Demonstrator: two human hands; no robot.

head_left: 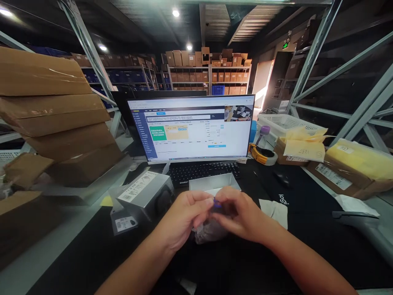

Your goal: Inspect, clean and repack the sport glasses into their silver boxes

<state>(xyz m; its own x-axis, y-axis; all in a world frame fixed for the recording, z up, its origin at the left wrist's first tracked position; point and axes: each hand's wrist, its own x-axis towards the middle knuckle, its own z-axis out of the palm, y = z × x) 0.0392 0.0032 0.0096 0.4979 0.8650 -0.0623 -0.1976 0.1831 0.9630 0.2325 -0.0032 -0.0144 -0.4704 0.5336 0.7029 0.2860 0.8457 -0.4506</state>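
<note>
My left hand (194, 209) and my right hand (238, 211) meet in front of the keyboard, fingers curled into pinches. Between the fingertips shows a small purple piece (217, 203), too small and too covered to name. Just below the hands is a greyish, wrinkled bundle (210, 232), perhaps in clear plastic; the fingers hide part of it. Behind them an open silver-grey box (229, 180) stands, its inside mostly hidden. To the left, a grey product box (150, 194) with a white barcode label rests on the black mat.
A lit monitor (196, 135) stands behind the keyboard (204, 172). Cardboard boxes (58, 110) are stacked at left. On the right are a mouse (281, 178), tape roll (262, 155), white basket (288, 123), yellow-wrapped parcel (359, 162) and handheld scanner (362, 223).
</note>
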